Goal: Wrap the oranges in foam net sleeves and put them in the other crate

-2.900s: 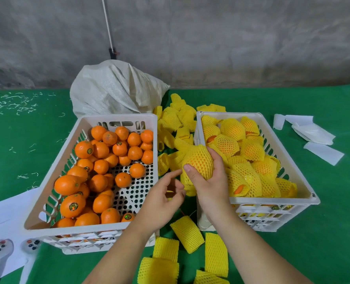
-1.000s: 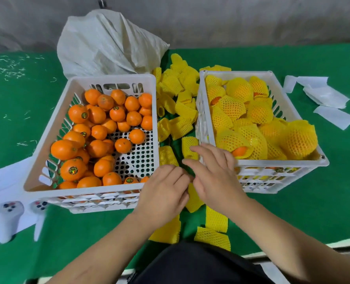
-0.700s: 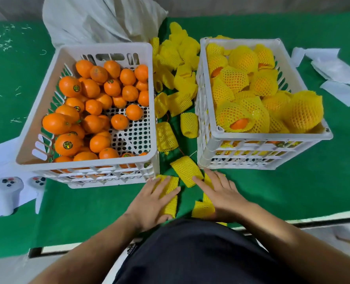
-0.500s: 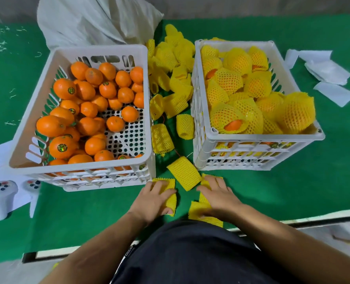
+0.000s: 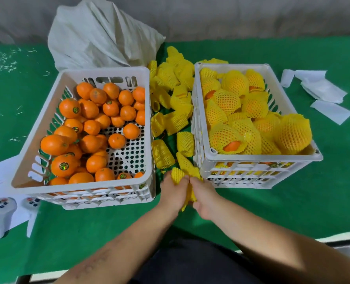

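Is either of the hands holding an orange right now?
No, the left hand and right hand together grip only an empty yellow foam net sleeve between the crates.

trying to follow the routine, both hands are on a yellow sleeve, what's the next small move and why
Probably spread the foam sleeve open: left hand and right hand both grip it, neither holds fruit, and bare oranges wait in the left crate.
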